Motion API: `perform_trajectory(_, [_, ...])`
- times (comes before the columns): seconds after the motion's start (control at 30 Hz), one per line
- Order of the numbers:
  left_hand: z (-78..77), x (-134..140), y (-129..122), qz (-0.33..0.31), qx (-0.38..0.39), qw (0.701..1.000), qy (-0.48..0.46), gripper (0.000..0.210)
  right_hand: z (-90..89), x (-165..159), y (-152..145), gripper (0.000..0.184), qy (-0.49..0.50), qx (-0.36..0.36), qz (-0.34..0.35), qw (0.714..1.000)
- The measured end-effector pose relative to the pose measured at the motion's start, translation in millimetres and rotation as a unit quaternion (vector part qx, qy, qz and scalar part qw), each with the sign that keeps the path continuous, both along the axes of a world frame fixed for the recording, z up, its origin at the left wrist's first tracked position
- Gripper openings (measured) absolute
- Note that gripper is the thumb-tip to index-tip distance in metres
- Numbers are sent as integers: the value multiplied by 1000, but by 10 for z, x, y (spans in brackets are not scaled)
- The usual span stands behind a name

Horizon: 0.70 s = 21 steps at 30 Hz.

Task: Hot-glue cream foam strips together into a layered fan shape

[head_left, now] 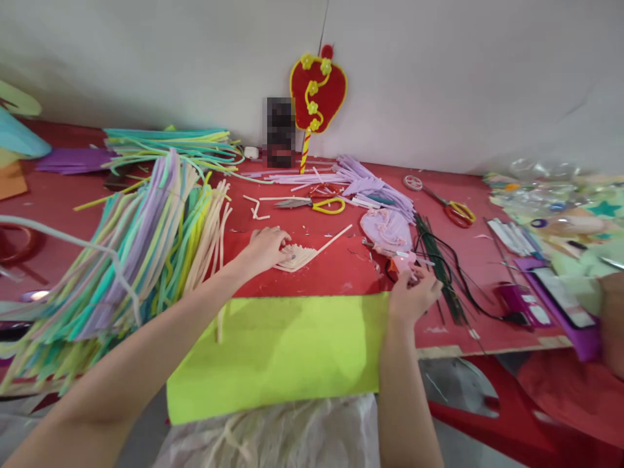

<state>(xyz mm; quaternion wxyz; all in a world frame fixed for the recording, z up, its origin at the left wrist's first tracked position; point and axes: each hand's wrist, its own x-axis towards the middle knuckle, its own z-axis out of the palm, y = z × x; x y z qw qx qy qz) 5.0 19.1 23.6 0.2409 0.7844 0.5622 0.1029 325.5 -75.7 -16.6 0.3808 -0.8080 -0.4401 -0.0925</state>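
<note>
Working on cream ribbed piece (301, 259), flat on red tabletop (336, 279), just beyond lime sheet (292, 351). Covering its left end with left hand (266, 248), fingertips curled down in contact; can't tell if pinching or only pressing. Note loose cream stem (335, 238) running off its right end, angled away, not folded in. Holding right hand (416, 289) well off to the right, fingers curled at pink tool (404, 260), maybe a glue gun, going by shape and by black cord (514, 318) close by; can't tell if gripped firmly or just touched. Note round lilac piece (385, 229) just beyond tool. Judging step in hand as mid-assembly: steadying cream piece with left, handling tool with right. Needed next, as judged from here: a sure grip on tool, cord kept from snagging on dark green stems (446, 279) alongside, cream piece pinned flat so as not to spring its folds. Worth treating tip as hot if really a glue gun. Also worth keeping loose stem clear of yellow-handled scissors (329, 205), lying beyond cream piece.
</note>
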Motion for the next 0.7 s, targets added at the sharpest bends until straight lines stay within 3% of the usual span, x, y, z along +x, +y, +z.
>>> perform_trajectory(0.13, [59, 107, 68, 4, -44, 999, 12, 43, -152, 129, 37, 40, -6, -42, -34, 999])
perform_trajectory(0.23, [89, 119, 101, 1, -75, 997, -7, 30, -205, 142, 75, 48, -12, -71, -34, 997])
perform_trajectory(0.33, [147, 103, 121, -11, -110, 992, -56, 16, -216, 142, 86, 50, -6, -75, -34, 997])
perform_trajectory(0.43, [236, 93, 106, -9, -139, 981, -133, 17, -214, 141, 76, 48, 2, -67, -32, 997])
perform_trajectory(0.7, [376, 44, -154, 139, -175, 922, -317, 23, -142, 117, 62, 41, 29, -21, -27, 999])
